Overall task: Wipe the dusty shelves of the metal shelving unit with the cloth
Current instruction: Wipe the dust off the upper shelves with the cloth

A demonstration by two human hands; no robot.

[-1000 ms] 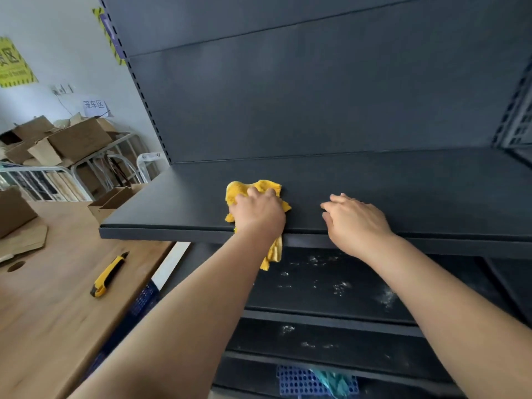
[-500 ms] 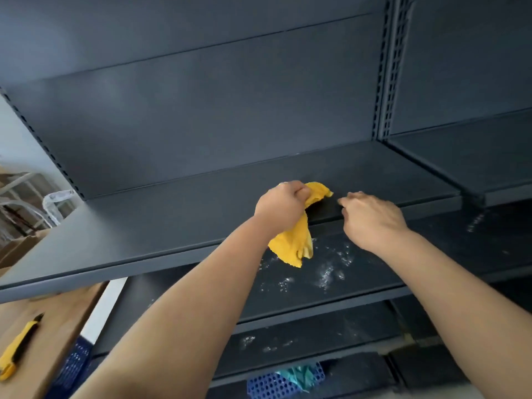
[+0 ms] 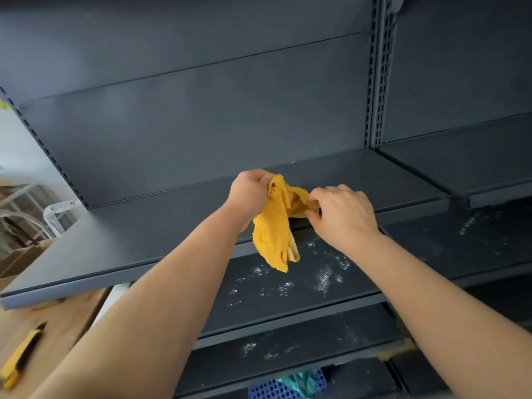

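**Cloth off the shelf, dusty levels still waiting**

Forearms fill the near view, both raised toward the unit. Nearest on the left, a wooden desk [image 3: 62, 326] carries a yellow utility knife [image 3: 20, 358]; it sits close under the shelf corner, so room to step left looks tight. Below, a blue perforated basket [image 3: 288, 388] rests at the bottom level.

Next come two lower shelves [image 3: 288, 286], both speckled with white dust and, by my reading, not yet wiped. Their front lips step outward, an edge to mind when reaching down.

Above them the left hand [image 3: 249, 194] is closed on the top of the yellow cloth [image 3: 273, 231], which hangs free in front of the upper shelf's front edge. The right hand [image 3: 342, 213] pinches the cloth's other end with narrowed fingers; I take this as refolding or bunching it.

The upper shelf [image 3: 149, 240] looks clean and bare, with open room along its length. Behind it, the back panel and slotted upright [image 3: 380, 82] bound the reach on the right.
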